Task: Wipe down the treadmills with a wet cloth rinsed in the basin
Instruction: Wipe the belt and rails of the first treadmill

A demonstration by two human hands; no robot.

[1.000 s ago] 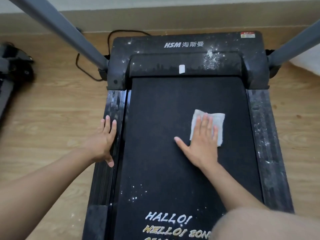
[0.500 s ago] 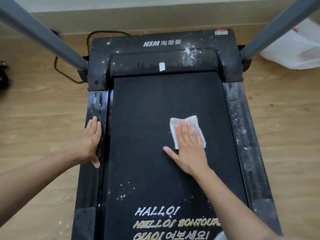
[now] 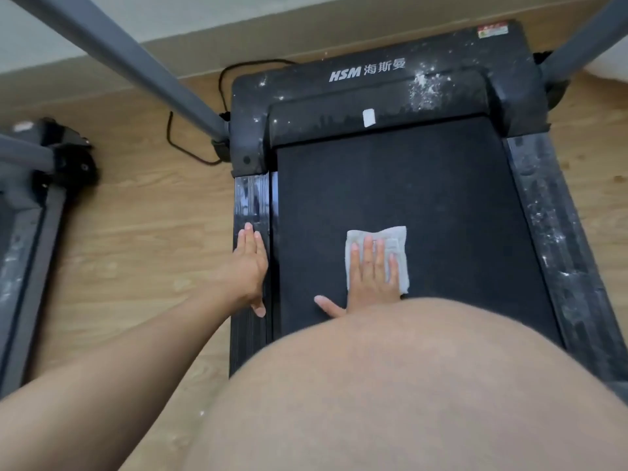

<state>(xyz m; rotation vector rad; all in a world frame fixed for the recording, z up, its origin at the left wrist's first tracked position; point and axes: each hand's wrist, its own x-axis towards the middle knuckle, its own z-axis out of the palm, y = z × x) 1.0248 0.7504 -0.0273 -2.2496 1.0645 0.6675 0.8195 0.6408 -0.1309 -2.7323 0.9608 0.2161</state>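
The right hand (image 3: pixel 372 270) is pressing flat on the cloth (image 3: pixel 396 237), fingers straight and slightly spread, thumb stretching out to the left onto the bare belt (image 3: pixel 424 198). The left hand (image 3: pixel 249 266) is resting open, palm down, on the left side rail (image 3: pixel 249 198), holding nothing.

The cloth is lying on the left half of the belt, nearer the left rail than the right side rail (image 3: pixel 550 232). Open black belt is stretching ahead of it up to the motor cover (image 3: pixel 339 96) and to its right across to the far rail. A narrow strip of belt is separating it from the left rail. Behind the hand, a large blurred part of the person's body (image 3: pixel 407 385) is covering the near end of the belt.

The cloth is showing white to pale grey, folded into a rough rectangle, its edges poking out past the fingertips and on both sides of the hand. The belt around it is looking dark and even, while white specks are dotting the motor cover and the right rail.

A second treadmill (image 3: pixel 30 215) is standing well apart on the wooden floor (image 3: pixel 153 232) to the left.
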